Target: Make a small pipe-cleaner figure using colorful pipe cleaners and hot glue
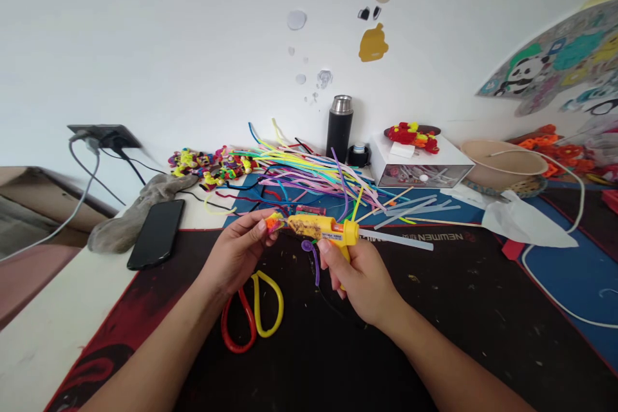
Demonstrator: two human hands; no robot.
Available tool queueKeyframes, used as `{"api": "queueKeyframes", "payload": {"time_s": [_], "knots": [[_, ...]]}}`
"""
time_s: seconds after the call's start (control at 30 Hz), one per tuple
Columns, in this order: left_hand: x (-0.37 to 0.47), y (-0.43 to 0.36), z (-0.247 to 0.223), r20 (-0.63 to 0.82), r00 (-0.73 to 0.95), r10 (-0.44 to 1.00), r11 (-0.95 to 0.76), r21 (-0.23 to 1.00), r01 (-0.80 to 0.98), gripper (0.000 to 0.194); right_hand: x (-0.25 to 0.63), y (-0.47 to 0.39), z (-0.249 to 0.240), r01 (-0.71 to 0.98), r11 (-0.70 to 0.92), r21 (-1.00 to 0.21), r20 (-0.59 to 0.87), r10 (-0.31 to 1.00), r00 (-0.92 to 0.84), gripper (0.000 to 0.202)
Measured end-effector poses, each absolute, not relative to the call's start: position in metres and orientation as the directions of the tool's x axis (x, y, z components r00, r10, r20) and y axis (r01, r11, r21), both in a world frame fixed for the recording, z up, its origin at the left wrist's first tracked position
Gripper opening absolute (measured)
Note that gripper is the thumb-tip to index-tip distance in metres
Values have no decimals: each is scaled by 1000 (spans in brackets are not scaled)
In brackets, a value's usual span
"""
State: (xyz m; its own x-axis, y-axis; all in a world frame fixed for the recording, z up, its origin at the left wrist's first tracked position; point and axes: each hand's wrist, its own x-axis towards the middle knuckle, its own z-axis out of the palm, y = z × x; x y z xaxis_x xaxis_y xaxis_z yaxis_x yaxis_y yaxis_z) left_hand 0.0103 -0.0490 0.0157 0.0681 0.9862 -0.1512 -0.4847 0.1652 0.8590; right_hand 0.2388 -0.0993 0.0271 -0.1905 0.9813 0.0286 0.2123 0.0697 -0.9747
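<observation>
My right hand (355, 273) is wrapped round the handle of a yellow glue gun (311, 226), its barrel stained brown near the front. A translucent glue stick (398, 239) pokes out of its back end. The nozzle points left and meets or nearly meets a small orange and multicoloured fuzzy piece (273, 223), pinched in the fingers of my left hand (245, 246). Below my left hand lie scissors with one red and one yellow handle (269, 306); their blades are hidden. A curled purple pipe cleaner (316, 264) lies on the mat under the gun.
Behind my hands spreads a pile of coloured pipe cleaners (309, 170), with small fuzzy figures (217, 164) to its left. A black phone (157, 235) lies left. A black thermos (340, 129), white drawer box (425, 164) and beige bowl (502, 164) stand along the wall. Loose glue sticks (420, 206) lie right.
</observation>
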Motion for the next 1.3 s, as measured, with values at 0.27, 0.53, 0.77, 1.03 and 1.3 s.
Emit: {"api": "queueKeyframes", "payload": {"time_s": [0.27, 0.53, 0.77, 1.03, 1.3], "knots": [[10, -48, 15, -141, 64, 988, 154, 849, -506, 40, 237, -100, 30, 198, 72, -977, 29, 977, -213, 56], [7, -48, 12, -116, 69, 991, 135, 852, -506, 38, 239, -100, 26, 223, 66, -973, 25, 983, -180, 59], [8, -50, 13, -106, 90, 990, 137, 858, -495, 39, 238, -99, 28, 217, 58, -975, 21, 985, -170, 60], [9, -48, 16, -117, 57, 992, 129, 856, -500, 40, 239, -100, 29, 230, 57, -972, 16, 984, -175, 58], [8, -47, 16, -120, 43, 992, 125, 847, -516, 41, 239, -100, 27, 241, 78, -967, 34, 983, -181, 57]]}}
